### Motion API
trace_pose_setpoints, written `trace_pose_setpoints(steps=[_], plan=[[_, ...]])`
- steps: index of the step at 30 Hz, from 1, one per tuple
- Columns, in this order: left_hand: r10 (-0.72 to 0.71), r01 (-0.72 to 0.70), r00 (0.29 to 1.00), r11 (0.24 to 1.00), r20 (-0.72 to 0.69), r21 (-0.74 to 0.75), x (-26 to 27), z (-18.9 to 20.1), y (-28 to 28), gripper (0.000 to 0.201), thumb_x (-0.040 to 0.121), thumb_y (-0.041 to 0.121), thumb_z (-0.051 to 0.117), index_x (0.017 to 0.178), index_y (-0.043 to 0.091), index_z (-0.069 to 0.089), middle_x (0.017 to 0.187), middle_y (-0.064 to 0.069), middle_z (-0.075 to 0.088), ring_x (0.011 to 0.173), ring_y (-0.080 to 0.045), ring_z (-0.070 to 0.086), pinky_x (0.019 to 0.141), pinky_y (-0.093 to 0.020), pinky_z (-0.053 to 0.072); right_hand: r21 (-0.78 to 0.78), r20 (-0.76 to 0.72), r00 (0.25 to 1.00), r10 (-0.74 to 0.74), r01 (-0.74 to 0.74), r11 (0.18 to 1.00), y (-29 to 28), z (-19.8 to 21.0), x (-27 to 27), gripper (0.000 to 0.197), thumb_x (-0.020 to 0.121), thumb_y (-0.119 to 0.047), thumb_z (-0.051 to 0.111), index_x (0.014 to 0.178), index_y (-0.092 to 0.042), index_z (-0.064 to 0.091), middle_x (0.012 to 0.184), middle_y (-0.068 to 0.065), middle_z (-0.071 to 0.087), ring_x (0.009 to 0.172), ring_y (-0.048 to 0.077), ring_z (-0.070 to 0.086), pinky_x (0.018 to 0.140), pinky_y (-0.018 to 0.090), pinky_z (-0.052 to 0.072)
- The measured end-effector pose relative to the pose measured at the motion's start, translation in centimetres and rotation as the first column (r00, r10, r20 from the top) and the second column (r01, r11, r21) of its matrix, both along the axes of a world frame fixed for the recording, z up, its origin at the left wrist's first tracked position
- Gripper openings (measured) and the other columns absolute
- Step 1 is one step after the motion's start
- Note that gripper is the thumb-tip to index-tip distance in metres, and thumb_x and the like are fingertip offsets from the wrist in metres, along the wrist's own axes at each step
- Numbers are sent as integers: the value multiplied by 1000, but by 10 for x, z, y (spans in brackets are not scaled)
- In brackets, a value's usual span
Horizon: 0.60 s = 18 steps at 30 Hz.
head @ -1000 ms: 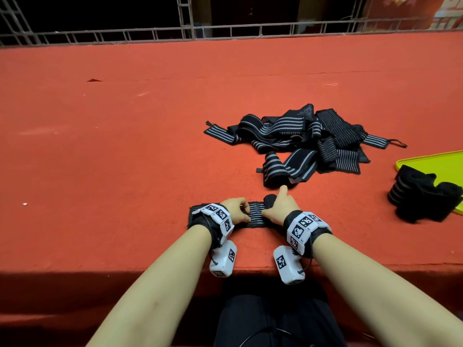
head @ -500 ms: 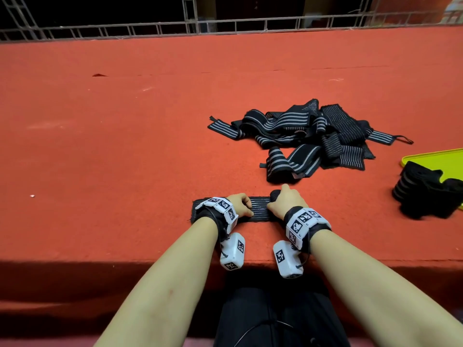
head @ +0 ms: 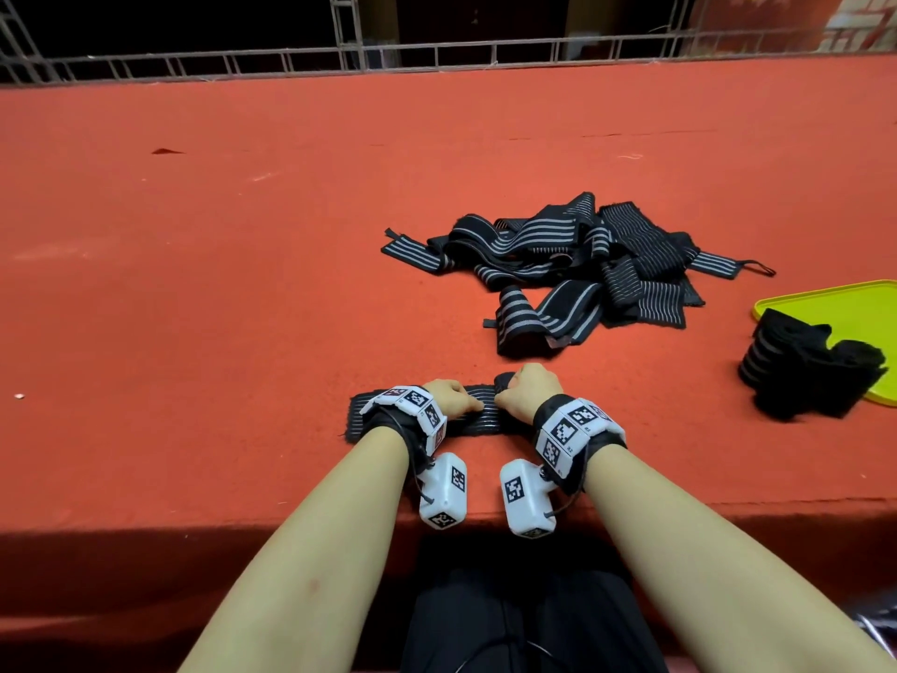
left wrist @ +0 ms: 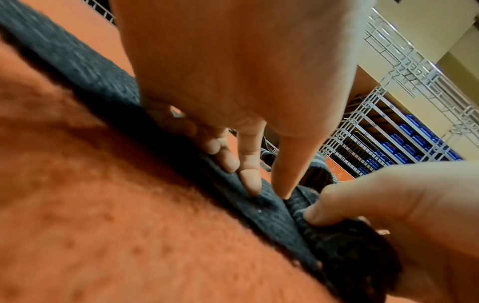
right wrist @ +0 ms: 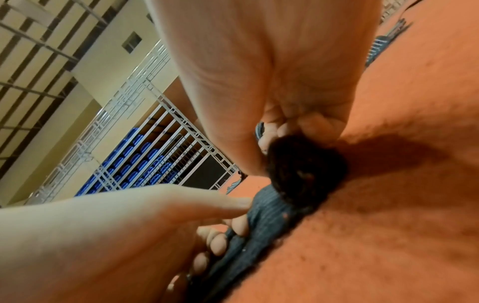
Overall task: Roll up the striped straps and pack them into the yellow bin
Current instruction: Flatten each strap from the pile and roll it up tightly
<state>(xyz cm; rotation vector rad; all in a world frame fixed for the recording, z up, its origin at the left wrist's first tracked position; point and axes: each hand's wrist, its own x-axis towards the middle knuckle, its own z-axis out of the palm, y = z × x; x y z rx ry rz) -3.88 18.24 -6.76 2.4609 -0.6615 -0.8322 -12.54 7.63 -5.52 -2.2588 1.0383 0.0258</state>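
1. Head view: one strap (head: 478, 414) lies flat on the red table (head: 194, 284) near its front edge. The right hand (head: 526, 393) curls round the rolled end; the left hand (head: 451, 398) presses the flat part with fairly straight fingers. A loose pile (head: 573, 264) lies beyond; its straps overlap too much to count. One yellow bin (head: 844, 308) sits at the right edge, with a clump of rolled straps (head: 805, 371) on its near rim, perhaps two or three.
2. Left wrist view: the left fingertips (left wrist: 250, 184) pin the strap just before the roll (left wrist: 344, 233).
3. Right wrist view: the right hand's fingers (right wrist: 308, 125) and thumb grip one small dark coil.
4. Risk, as I judge it: if the left hand loosens, the coil goes slack or skews and may unroll once binned.
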Motion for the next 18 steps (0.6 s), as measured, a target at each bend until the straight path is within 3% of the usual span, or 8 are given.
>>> trace_pose_setpoints(steps=[2,3,5,7,11,14,16,18], plan=[[-8,8,1000,999,-2,44,0,2,-1,40,87,41,61,114,12,62,120,-6,61,108,-21,55,91,-28,41,27,26,1000,-12,11,1000,3,-2,4,26,78,-16,63,60,-13,45,80,9,58,73,25,54,61,25,39],[-10,11,1000,998,-13,60,0,4,-1,43,88,45,58,115,12,62,121,-6,61,109,-21,55,91,-28,40,32,36,999,-4,3,999,4,-1,5,28,79,-19,65,60,-12,44,77,8,57,71,24,53,60,25,39],[-40,44,998,995,-41,88,-4,11,-2,41,90,50,50,104,14,64,114,-9,60,101,-21,54,86,-27,37,53,52,999,16,-18,998,5,1,4,34,80,-28,67,60,-11,45,66,4,54,63,21,51,53,24,37],[-98,104,994,985,-49,140,-7,17,-4,41,94,53,39,88,19,62,110,-8,57,105,-23,52,86,-28,34,105,77,997,20,-28,994,4,5,1,30,82,-28,61,61,-11,50,62,2,52,57,17,48,49,25,35],[-115,123,992,980,-57,157,-11,23,-7,54,98,51,32,113,14,67,133,-4,52,124,-21,45,101,-28,27,187,169,985,38,-70,980,-3,3,-3,15,84,-13,59,69,-9,56,73,7,58,71,23,56,66,31,47],[-100,114,989,985,-110,128,-9,21,-4,49,98,49,35,120,15,63,137,-3,51,127,-22,44,108,-31,26,323,200,979,-38,-29,946,-5,0,-4,34,78,-5,71,59,-11,43,60,5,48,52,18,46,52,28,41],[-100,115,987,987,-125,114,-8,19,-2,48,97,46,38,124,13,60,137,-5,52,126,-23,45,110,-35,28,321,160,986,-41,-13,947,-1,-1,1,37,75,-12,76,65,-14,40,64,4,48,56,18,47,50,26,39],[-103,117,987,987,-124,113,-6,18,-1,48,95,45,42,124,11,59,134,-7,54,123,-26,48,109,-37,31,204,110,994,19,-42,978,6,-1,7,40,74,-22,77,72,-16,38,72,2,48,70,20,48,48,24,32]])
